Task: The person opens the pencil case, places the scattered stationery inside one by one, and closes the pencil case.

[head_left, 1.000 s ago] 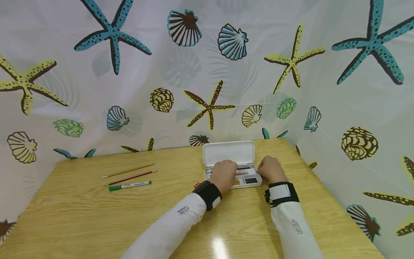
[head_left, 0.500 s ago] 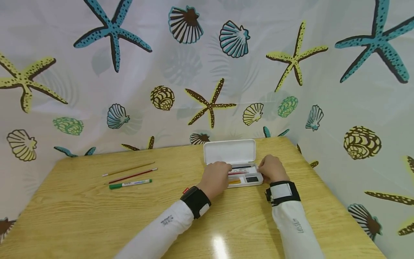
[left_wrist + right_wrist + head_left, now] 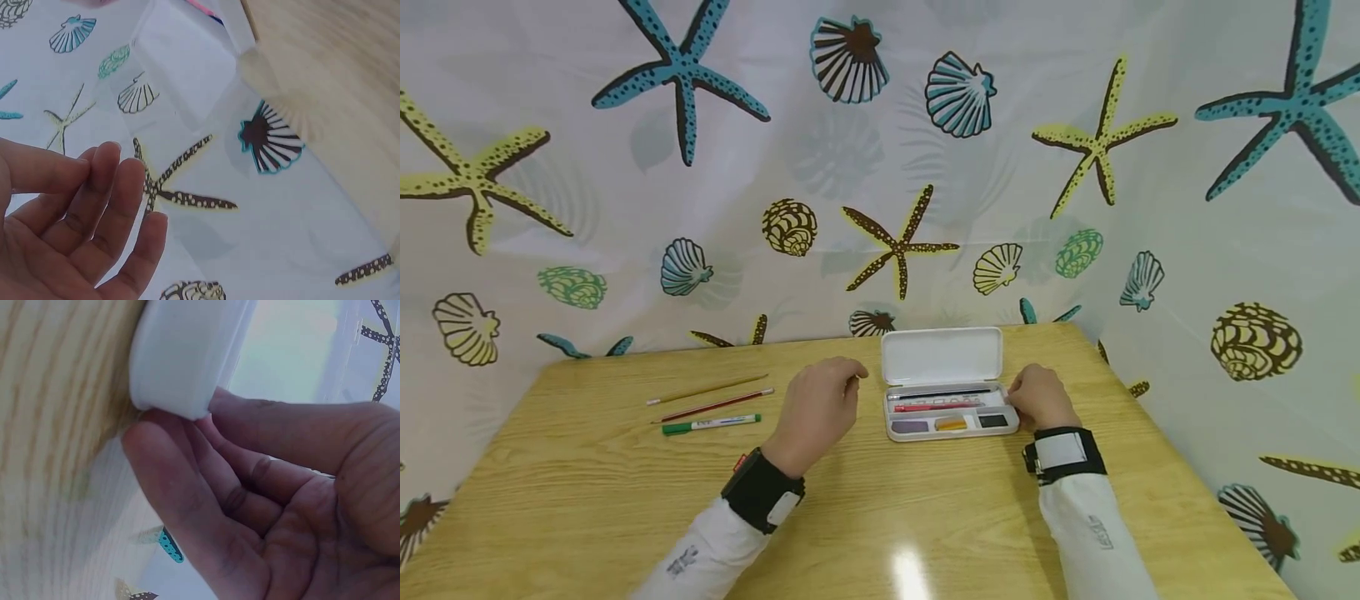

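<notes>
A white pencil case (image 3: 942, 357) lies on the table with its lid raised at the back. My right hand (image 3: 1045, 398) grips its right end; in the right wrist view the thumb is at the rim of the case (image 3: 178, 356) and the fingers are against its end. Inside are a dark pencil (image 3: 951, 392), a pinkish-red pen (image 3: 925, 407), and a purple block (image 3: 910, 427), an orange block (image 3: 951, 424) and a black block (image 3: 993, 421) in front. Left of the case, my left hand (image 3: 816, 412) hovers above the table, loosely curled and holding nothing.
On the table's left side lie a yellow pencil (image 3: 707, 389), a red pencil (image 3: 715, 406) and a green-capped marker (image 3: 711, 424), roughly parallel. A patterned cloth (image 3: 820, 283) with starfish and shells hangs behind the table (image 3: 625, 517) and along its sides.
My left hand has moved left, away from over the case toward the pencils and marker, uncovering the case's contents. My right hand stays at the case's right end.
</notes>
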The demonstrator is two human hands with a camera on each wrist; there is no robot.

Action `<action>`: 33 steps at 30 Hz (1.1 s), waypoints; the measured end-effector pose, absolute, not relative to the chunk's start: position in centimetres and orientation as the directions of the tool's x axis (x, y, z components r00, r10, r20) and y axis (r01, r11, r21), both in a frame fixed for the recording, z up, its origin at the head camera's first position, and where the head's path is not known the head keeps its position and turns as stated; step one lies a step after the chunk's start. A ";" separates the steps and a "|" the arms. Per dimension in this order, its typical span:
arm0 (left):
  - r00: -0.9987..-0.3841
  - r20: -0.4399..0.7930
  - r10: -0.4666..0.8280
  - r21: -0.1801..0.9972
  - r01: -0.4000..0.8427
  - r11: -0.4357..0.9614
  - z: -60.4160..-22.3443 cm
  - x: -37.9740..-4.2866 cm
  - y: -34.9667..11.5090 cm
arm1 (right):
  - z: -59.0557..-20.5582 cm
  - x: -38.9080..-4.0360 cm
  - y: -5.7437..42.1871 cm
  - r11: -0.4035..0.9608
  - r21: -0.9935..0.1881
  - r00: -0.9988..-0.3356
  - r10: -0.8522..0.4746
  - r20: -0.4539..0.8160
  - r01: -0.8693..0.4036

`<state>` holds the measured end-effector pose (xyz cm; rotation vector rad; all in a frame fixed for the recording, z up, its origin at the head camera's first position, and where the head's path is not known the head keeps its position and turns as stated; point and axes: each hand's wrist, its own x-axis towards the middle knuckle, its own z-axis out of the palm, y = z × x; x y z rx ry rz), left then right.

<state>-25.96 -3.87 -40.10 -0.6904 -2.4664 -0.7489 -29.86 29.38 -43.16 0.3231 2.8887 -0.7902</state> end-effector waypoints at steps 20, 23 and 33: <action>-0.781 0.623 0.042 0.460 0.410 0.788 -36.0 -25.1 -19.0 | -43.3 -30.0 29.5 0.848 -0.479 -0.971 0.162 -0.177 0.229; -0.820 0.567 0.079 0.461 0.395 0.795 -35.3 -24.7 -20.6 | -43.2 -29.9 29.3 0.850 -0.477 -0.972 0.161 -0.173 0.226; -0.845 0.521 0.121 0.468 0.402 0.787 -34.3 -24.2 -22.5 | -42.9 -29.7 29.2 0.855 -0.473 -0.974 0.149 -0.171 0.214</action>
